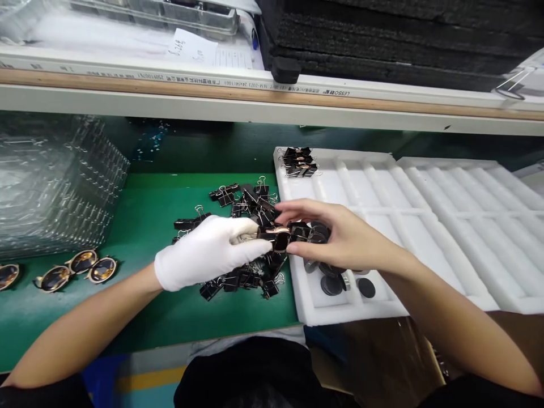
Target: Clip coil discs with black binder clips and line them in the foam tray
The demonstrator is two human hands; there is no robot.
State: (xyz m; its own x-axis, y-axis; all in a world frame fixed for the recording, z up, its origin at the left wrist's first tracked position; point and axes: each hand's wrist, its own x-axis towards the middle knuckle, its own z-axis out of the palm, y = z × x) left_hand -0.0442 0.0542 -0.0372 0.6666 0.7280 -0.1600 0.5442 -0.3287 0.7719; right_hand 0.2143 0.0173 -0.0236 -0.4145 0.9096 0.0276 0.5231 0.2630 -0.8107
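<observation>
In front of me my left hand point(208, 246), in a white glove, is closed in a pinch on a small pair of gold-rimmed sunglasses point(281, 242) with dark lenses. A black binder clip point(300, 230) sits at the right side of the sunglasses. My bare right hand point(340, 235) curves round that side, thumb at the lower rim and fingertips at the upper edge; its grip is partly hidden. Beneath and around my left hand lies a loose heap of black binder clips point(250, 201). Round black discs point(331, 284) lie in the tray under my right hand.
A white foam tray point(310, 314) holds clipped pieces point(300, 161) in its far left corner. Another foam tray point(488, 226) adjoins it. Sunglasses point(83, 262) lie at left before stacked clear plastic trays point(55, 187). A shelf edge point(204, 102) spans the back, bearing black foam sheets point(395, 45).
</observation>
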